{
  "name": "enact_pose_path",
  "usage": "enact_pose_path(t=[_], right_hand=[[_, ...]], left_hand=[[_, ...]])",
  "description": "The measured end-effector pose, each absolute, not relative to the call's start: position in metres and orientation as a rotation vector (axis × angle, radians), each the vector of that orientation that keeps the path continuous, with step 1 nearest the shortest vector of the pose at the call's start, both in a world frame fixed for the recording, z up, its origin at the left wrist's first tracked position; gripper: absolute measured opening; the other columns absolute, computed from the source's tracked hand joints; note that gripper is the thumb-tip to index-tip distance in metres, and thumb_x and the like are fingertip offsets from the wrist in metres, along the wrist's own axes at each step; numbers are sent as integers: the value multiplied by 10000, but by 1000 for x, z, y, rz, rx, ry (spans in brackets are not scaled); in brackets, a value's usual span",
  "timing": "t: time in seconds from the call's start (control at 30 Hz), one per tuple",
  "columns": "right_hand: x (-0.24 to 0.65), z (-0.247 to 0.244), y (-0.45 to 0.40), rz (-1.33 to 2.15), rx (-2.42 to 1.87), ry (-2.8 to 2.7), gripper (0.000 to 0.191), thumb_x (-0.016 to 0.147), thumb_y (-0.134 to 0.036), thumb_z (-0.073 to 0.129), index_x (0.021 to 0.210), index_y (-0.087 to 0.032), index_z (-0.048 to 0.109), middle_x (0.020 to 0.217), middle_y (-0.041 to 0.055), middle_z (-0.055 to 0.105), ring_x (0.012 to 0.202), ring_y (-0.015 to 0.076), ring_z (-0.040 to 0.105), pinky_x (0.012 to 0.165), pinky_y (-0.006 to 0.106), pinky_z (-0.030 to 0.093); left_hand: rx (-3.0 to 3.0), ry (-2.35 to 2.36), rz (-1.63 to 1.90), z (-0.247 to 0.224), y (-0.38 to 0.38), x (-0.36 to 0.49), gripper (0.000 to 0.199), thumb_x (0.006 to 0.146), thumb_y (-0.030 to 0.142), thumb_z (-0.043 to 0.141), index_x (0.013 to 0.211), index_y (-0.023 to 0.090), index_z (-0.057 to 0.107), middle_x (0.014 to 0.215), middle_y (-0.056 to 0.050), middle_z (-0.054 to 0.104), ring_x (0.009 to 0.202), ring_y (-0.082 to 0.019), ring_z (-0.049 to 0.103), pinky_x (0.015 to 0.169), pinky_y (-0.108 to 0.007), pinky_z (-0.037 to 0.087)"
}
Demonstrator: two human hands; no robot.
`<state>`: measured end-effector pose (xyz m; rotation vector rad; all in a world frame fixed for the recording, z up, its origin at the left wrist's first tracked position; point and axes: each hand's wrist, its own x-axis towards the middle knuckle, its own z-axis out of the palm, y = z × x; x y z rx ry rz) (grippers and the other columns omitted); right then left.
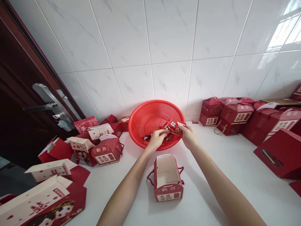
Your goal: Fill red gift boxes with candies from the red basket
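Note:
A red plastic basket (155,106) with mesh sides stands against the wall, with several wrapped candies (147,137) at its bottom. Over its front right part, my right hand (188,135) is closed on a few red candy packets (173,125). My left hand (158,139) is beside it, thumb and fingers pinched at the edge of a red-wrapped candy, which they partly hide. In front of the basket, between my forearms, sits an uncovered red gift box (168,193) with cord handles at its sides. The visible inside of this box is pale and bare.
Several opened red boxes (80,147) crowd the left side, near a dark door with a metal handle (53,106). Closed red boxes (237,114) stand stacked at the right, along the tiled wall. A small red packet (195,122) lies on the white table (202,191).

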<state>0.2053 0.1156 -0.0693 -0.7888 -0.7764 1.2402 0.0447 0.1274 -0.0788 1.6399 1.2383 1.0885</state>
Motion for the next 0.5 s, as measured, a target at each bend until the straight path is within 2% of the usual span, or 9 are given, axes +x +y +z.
enact_pose_path(t=[0.07, 0.17, 0.27, 0.37, 0.43, 0.5], right_hand=[[209, -72, 120, 1219, -791, -735, 404, 547, -444, 875, 828, -216, 694, 824, 37, 765, 824, 246, 714, 777, 380, 578], [212, -76, 122, 1214, -819, -737, 385, 557, -433, 866, 814, -222, 672, 789, 35, 753, 792, 255, 712, 739, 394, 578], [213, -77, 121, 1207, -856, -727, 366, 548, -421, 864, 766, -226, 643, 746, 25, 736, 724, 237, 695, 680, 382, 577], [211, -73, 118, 1217, -870, -726, 357, 541, -413, 865, 733, -229, 625, 735, 16, 727, 694, 223, 681, 638, 366, 578], [208, -70, 116, 1228, -870, -731, 346, 547, -402, 863, 738, -229, 632, 743, 15, 729, 701, 218, 681, 638, 360, 581], [205, -67, 114, 1240, -869, -739, 326, 562, -393, 856, 746, -227, 645, 751, 19, 733, 711, 219, 685, 653, 362, 585]], left_hand=[[1721, 1296, 965, -83, 125, 47, 291, 697, 60, 607, 915, 154, 775, 1016, -90, 787, 1039, -286, 709, 976, -401, 520], [1834, 1368, 838, -86, 120, 51, 379, 604, 25, 629, 925, 162, 776, 1004, -91, 785, 1055, -324, 694, 979, -416, 504], [1927, 1437, 804, -85, 119, 49, 517, 567, 25, 648, 1058, 150, 749, 1165, -138, 739, 1173, -362, 630, 1028, -429, 459], [1975, 1536, 831, -84, 124, 39, 677, 549, 21, 654, 1217, 127, 676, 1410, -207, 586, 1377, -411, 442, 1127, -486, 342], [1980, 1590, 841, -86, 128, 30, 697, 557, 19, 635, 1242, 143, 655, 1459, -215, 539, 1411, -416, 389, 1140, -518, 304], [1981, 1603, 854, -90, 131, 23, 673, 571, 23, 612, 1224, 178, 661, 1441, -199, 563, 1380, -411, 426, 1120, -533, 318]])
